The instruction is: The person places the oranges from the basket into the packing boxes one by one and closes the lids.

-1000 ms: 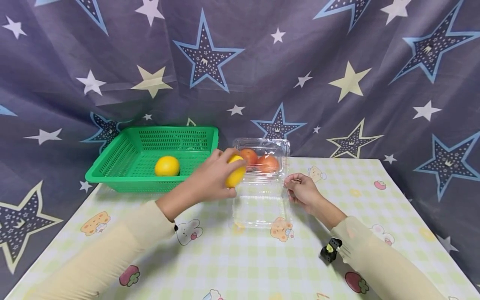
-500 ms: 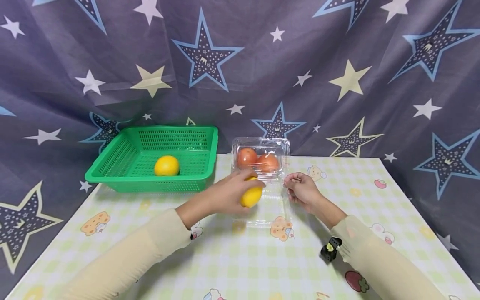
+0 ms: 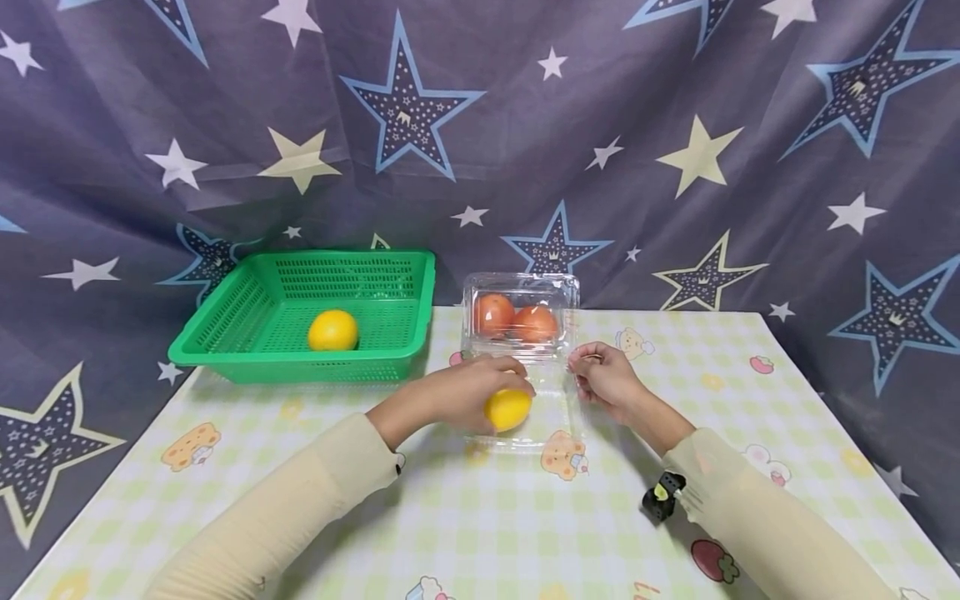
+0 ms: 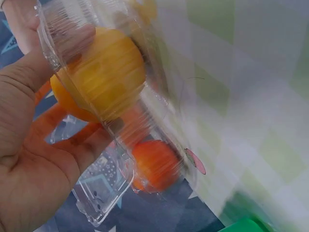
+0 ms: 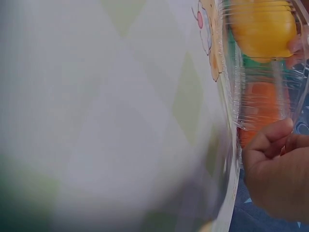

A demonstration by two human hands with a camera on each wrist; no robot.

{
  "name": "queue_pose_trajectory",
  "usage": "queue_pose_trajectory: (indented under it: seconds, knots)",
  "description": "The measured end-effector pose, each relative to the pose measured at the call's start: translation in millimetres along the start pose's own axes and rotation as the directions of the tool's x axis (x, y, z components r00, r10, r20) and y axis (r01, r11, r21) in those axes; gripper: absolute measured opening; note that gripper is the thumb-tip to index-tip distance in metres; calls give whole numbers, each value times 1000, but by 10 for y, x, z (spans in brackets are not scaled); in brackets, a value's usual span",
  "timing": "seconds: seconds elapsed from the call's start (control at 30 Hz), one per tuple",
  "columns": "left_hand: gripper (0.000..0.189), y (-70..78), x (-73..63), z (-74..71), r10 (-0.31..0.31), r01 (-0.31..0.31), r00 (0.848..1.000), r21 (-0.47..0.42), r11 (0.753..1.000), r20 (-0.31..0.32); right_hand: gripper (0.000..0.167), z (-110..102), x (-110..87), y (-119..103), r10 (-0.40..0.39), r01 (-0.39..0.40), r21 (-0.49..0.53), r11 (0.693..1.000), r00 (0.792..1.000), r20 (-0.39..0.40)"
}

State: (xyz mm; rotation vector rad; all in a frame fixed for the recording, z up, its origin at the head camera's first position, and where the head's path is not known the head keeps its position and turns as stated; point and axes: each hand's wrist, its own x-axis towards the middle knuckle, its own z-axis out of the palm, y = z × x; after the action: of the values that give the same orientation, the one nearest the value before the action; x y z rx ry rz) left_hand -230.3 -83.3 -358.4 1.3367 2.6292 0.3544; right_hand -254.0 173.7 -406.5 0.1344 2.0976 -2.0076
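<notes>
My left hand [image 3: 471, 392] grips a yellow orange [image 3: 509, 409], fingers curled over it, low in the near half of a clear plastic clamshell box [image 3: 551, 425]. In the left wrist view the orange [image 4: 111, 72] shows through the plastic wall. Two red-orange round fruits [image 3: 493, 316] sit side by side in the box's far half. At the box's right side, near the fold, my right hand [image 3: 606, 379] pinches the plastic edge between thumb and finger. The right wrist view shows this right hand [image 5: 277, 169] against the rim, beside a red-orange fruit [image 5: 260, 104].
Left of the box stands a green plastic basket [image 3: 300, 358] with another yellow orange [image 3: 332, 331] in it. A checked cloth [image 3: 480, 533] covers the table. Behind hangs a dark star-patterned curtain [image 3: 480, 125]. A small black device [image 3: 663, 497] is by the right wrist.
My left hand has carried the orange right and down, from beside the basket into the near half of the box. My right hand has kept its pinch at the edge.
</notes>
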Motion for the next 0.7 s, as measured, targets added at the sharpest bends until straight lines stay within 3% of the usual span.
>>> queue_pose_trajectory:
  seconds: [0.3, 0.7]
  knots:
    - [66, 5, -48, -12, -25, 25, 1000, 17, 1000, 15, 15, -2, 9, 1, -2, 2, 11, 1000, 1000, 7]
    - [56, 32, -130, -30, -1, 4, 999, 77, 997, -41, 12, 9, 11, 0, 4, -4, -1, 1000, 1000, 2]
